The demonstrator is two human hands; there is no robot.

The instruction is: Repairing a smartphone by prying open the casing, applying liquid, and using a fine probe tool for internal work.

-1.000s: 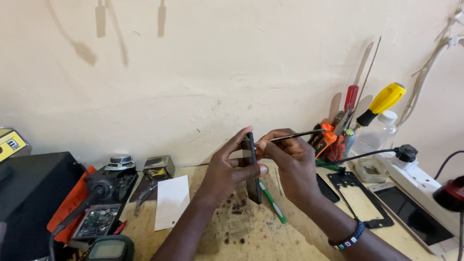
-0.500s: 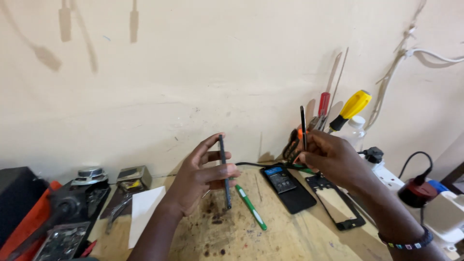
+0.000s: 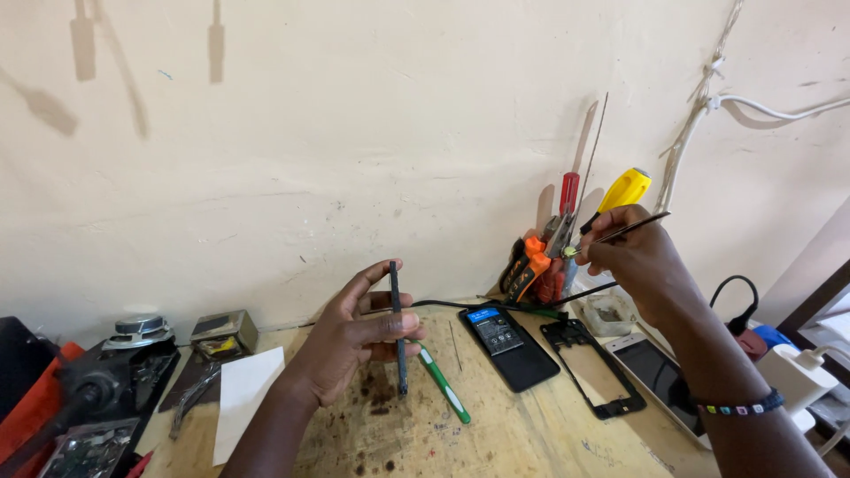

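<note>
A cream plaster wall [image 3: 354,133], scuffed and faintly cracked, rose behind the surface [image 3: 531,434], a stained, pitted wooden board. Soft shadows fell across the wall's upper left. White cables [image 3: 770,111] ran down it at right.

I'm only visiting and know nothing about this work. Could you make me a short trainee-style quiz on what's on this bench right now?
1. True or false: the left hand holds the thin dark flat phone part upright, on edge.
2. What does the right hand hold? A) slim metal tweezers B) a hammer C) a cup
3. What long thing lies on the scarred wooden bench just right of the left hand?

Key: 1 true; 2 A; 3 the green-and-white pen-like tool.
</note>
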